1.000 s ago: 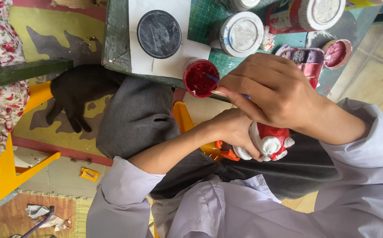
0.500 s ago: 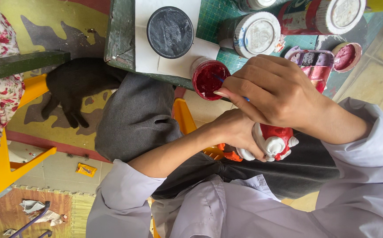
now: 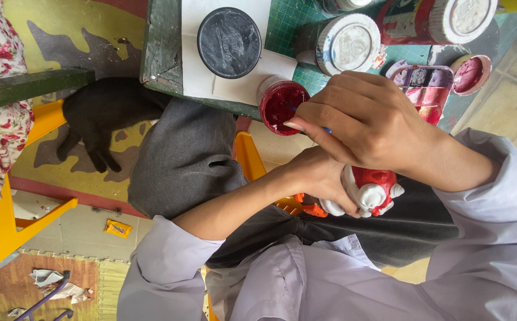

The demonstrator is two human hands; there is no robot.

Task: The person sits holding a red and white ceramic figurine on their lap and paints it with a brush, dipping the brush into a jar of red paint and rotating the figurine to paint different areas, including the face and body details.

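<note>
**Brush in the red pot, figurine in the lap**

The right hand (image 3: 368, 122) is closed in a pinch on a thin blue-handled brush (image 3: 326, 129), of which only a short bit shows past the fingers; its tip reaches into the open pot of red paint (image 3: 282, 107) standing at the edge of the counter (image 3: 160, 53). The left hand (image 3: 318, 178) sits lower, over the lap, and is wrapped around a small white figurine (image 3: 370, 193) partly painted red (the head and upper body carry the colour, the paws remain white). The figurine is held just beneath the right wrist, well below the counter edge.

On the counter, a sheet of white paper (image 3: 211, 77) lies under a jar with a dark round lid (image 3: 229, 43), just beside the red pot. Further along stand a jar with a pale lid (image 3: 353, 44), a red-smeared container (image 3: 442, 21) and a small palette (image 3: 426, 86) with purple and red wells, next to a small open pot of pinkish paint (image 3: 468, 74). A black cat (image 3: 101, 116) lies on the floor near a yellow chair (image 3: 8, 226).
</note>
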